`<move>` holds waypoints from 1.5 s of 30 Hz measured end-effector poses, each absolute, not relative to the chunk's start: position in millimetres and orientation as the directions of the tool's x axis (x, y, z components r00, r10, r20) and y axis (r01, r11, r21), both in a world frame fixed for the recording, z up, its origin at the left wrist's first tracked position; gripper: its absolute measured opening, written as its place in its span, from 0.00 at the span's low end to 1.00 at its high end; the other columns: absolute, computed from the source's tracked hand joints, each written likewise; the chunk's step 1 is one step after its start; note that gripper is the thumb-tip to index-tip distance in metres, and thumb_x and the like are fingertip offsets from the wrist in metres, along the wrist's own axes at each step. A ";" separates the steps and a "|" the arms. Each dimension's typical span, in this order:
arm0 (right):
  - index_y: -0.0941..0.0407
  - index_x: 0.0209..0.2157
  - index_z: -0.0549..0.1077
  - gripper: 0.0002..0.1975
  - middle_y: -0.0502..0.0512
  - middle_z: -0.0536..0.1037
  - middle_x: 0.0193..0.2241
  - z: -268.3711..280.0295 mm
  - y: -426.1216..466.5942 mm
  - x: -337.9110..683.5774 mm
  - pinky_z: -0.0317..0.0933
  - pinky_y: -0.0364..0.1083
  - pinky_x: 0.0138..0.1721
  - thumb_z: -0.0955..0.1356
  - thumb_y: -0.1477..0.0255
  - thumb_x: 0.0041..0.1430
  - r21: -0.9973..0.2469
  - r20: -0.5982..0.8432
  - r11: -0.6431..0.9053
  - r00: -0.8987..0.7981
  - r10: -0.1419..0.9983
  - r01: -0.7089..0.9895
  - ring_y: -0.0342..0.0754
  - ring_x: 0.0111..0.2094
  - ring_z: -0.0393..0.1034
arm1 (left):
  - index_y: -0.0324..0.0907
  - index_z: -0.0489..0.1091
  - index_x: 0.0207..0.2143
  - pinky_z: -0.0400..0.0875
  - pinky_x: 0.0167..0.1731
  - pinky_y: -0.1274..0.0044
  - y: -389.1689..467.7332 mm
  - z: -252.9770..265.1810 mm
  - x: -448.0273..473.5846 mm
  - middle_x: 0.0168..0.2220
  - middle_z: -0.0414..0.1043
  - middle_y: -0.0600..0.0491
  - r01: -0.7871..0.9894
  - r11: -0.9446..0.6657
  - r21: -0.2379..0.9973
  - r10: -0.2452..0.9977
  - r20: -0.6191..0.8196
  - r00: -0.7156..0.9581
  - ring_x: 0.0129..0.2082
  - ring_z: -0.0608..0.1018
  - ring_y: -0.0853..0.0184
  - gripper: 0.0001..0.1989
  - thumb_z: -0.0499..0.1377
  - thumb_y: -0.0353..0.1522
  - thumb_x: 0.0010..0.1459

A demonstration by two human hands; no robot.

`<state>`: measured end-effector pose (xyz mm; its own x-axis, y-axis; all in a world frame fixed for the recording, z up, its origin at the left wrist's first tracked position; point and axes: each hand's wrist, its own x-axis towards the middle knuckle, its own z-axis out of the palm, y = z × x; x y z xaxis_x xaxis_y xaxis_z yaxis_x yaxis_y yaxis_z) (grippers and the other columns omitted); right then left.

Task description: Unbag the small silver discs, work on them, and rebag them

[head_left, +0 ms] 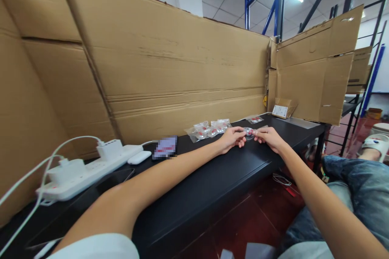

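Observation:
Above the black table (209,186), my left hand (233,139) and my right hand (269,137) face each other with fingers pinched. Between them is a small clear plastic packet (249,132) with something round, red and silvery inside. Each hand grips one side of it. Just left of my left hand lies a pile of similar clear packets (209,130) with red marks. Farther back, beyond my hands, another flat clear packet (254,119) rests on the table.
A white power strip (91,174) with plugged-in chargers and cables is at left, near a white case (139,157) and a phone (165,147). Cardboard walls (188,64) enclose the back. A small open carton (283,109) stands at the far right. A person's leg in jeans (358,182) is at right.

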<state>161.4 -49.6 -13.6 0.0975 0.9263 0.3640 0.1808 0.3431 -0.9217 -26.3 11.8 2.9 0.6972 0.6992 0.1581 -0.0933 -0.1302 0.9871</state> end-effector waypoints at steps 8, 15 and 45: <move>0.62 0.27 0.79 0.20 0.52 0.72 0.19 -10.7 -51.3 159.8 0.42 0.41 0.20 0.76 0.58 0.37 -0.925 0.367 0.336 0.186 0.912 0.176 0.38 0.20 0.55 | 0.36 0.75 0.29 0.57 0.15 0.83 17.0 -2.6 -22.7 0.21 0.67 0.55 0.066 -0.462 0.885 0.770 0.363 0.524 0.18 0.65 0.76 0.12 0.62 0.38 0.52; 0.62 0.28 0.80 0.18 0.58 0.78 0.27 -14.3 -46.2 166.1 0.49 0.41 0.23 0.76 0.62 0.36 -0.928 0.372 0.351 0.245 0.896 0.125 0.40 0.23 0.60 | 0.36 0.72 0.28 0.56 0.15 0.84 10.3 1.8 -19.9 0.22 0.69 0.53 0.077 -0.462 0.883 0.762 0.351 0.544 0.19 0.69 0.75 0.10 0.56 0.32 0.58; 0.59 0.25 0.78 0.11 0.53 0.75 0.20 -29.9 -20.2 184.9 0.57 0.41 0.25 0.71 0.65 0.45 -0.827 0.427 0.238 0.294 0.855 0.509 0.42 0.22 0.65 | 0.40 0.73 0.40 0.67 0.39 0.75 13.8 0.4 -17.3 0.33 0.74 0.51 0.478 -0.768 0.426 0.640 0.540 0.546 0.36 0.75 0.65 0.14 0.58 0.27 0.50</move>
